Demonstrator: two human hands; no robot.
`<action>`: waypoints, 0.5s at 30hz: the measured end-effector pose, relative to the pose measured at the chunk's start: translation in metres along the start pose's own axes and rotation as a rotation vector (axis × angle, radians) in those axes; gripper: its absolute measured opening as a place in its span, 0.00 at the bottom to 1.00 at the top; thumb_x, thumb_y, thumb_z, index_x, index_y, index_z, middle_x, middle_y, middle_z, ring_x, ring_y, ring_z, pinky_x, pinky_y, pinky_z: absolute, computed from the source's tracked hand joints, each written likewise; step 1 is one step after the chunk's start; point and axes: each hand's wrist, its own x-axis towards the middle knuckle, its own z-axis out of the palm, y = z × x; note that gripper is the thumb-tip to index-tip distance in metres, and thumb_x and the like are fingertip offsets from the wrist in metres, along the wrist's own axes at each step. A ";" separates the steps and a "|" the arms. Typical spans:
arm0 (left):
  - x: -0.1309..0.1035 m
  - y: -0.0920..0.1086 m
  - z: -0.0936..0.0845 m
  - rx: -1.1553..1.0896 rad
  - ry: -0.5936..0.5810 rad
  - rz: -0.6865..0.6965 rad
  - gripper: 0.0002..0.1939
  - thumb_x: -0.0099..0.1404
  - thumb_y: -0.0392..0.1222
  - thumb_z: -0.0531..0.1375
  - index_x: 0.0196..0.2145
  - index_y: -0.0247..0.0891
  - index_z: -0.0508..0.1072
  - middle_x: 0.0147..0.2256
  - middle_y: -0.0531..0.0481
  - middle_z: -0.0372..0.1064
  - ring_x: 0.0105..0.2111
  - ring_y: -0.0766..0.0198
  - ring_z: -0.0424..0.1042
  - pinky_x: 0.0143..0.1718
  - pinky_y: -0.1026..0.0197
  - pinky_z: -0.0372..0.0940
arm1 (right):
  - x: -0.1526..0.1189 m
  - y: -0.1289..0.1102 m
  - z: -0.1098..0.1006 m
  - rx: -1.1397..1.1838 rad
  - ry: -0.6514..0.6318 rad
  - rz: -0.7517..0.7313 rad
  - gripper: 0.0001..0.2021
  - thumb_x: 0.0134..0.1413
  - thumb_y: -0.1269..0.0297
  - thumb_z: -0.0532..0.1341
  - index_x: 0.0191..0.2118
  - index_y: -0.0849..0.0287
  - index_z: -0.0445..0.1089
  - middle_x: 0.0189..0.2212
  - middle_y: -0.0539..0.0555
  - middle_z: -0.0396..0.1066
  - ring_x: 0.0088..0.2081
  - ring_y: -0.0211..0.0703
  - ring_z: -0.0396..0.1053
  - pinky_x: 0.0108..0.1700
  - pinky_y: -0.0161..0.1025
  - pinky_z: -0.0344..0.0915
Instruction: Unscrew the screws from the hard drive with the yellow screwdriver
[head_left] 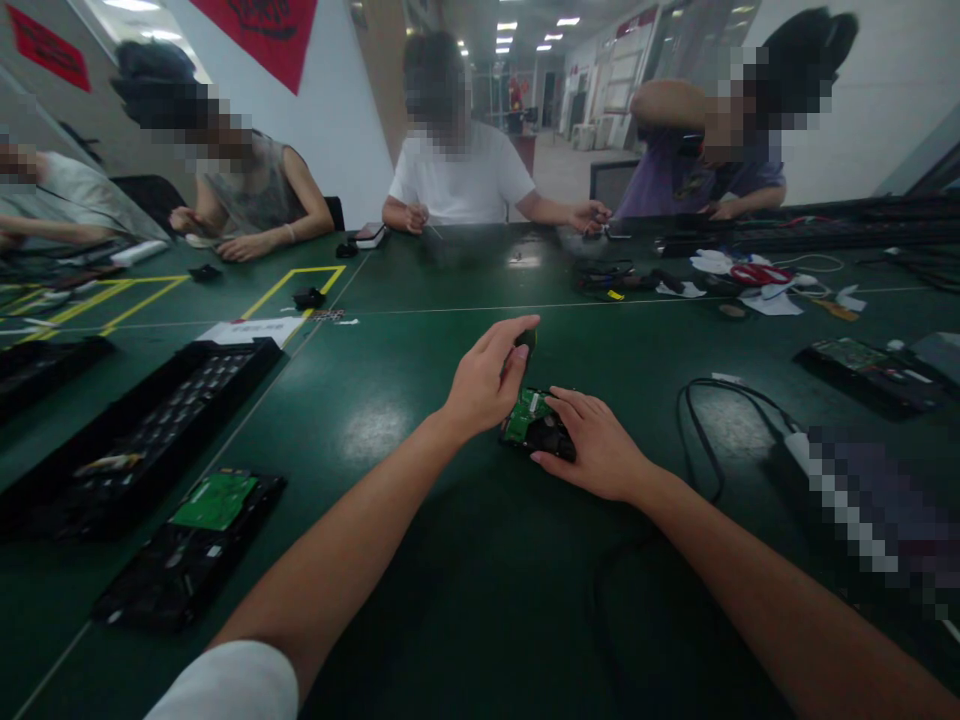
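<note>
Over the middle of the green table, my left hand [487, 378] is raised, its thumb and fingers closed around a small dark flat piece [529, 342] with a yellowish-green edge. Most of that piece is hidden by the fingers, so its kind is unclear. Just below it lies what looks like a hard drive [525, 418], a black body with a green circuit board facing up. Gripping the right side of this drive is my right hand [600, 440], thumb at the near edge and fingers over the far side.
Another board-bearing black unit [180, 550] lies at left, beside a long black tray [172, 420]. A similar unit [870, 370] sits at right, near a looped black cable [686, 400]. Cables and paper scraps [772, 280] are heaped behind. Several people sit across the table [420, 350].
</note>
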 end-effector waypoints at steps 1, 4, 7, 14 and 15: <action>-0.001 0.000 0.000 -0.006 -0.004 -0.012 0.19 0.78 0.38 0.52 0.64 0.41 0.64 0.59 0.41 0.71 0.58 0.57 0.73 0.58 0.51 0.71 | 0.000 0.000 0.000 -0.004 0.000 -0.001 0.40 0.62 0.39 0.63 0.67 0.67 0.63 0.69 0.72 0.62 0.69 0.69 0.60 0.70 0.63 0.55; -0.002 0.001 0.000 -0.022 -0.010 -0.066 0.21 0.76 0.41 0.57 0.64 0.42 0.64 0.59 0.42 0.72 0.54 0.58 0.76 0.55 0.53 0.73 | 0.000 0.001 0.001 -0.009 0.002 -0.002 0.40 0.62 0.38 0.62 0.67 0.66 0.63 0.69 0.72 0.62 0.69 0.69 0.61 0.70 0.64 0.55; -0.003 0.001 0.001 -0.062 -0.003 -0.084 0.20 0.75 0.41 0.60 0.61 0.43 0.63 0.58 0.43 0.73 0.52 0.58 0.78 0.54 0.53 0.74 | 0.000 0.000 0.000 0.004 0.009 -0.007 0.39 0.62 0.38 0.62 0.67 0.64 0.63 0.68 0.71 0.62 0.68 0.68 0.61 0.69 0.65 0.56; -0.005 -0.001 0.005 -0.153 0.006 -0.079 0.16 0.78 0.40 0.54 0.61 0.43 0.59 0.60 0.40 0.70 0.52 0.60 0.80 0.52 0.54 0.75 | 0.000 0.000 -0.001 0.021 0.016 -0.011 0.38 0.62 0.39 0.63 0.68 0.62 0.63 0.68 0.70 0.63 0.68 0.68 0.61 0.68 0.66 0.57; -0.005 -0.001 0.006 -0.160 0.003 -0.083 0.16 0.78 0.40 0.54 0.61 0.43 0.59 0.60 0.40 0.70 0.51 0.60 0.80 0.53 0.53 0.75 | 0.000 0.000 -0.001 0.018 0.016 -0.008 0.39 0.62 0.39 0.63 0.68 0.62 0.63 0.68 0.70 0.63 0.68 0.68 0.61 0.68 0.66 0.57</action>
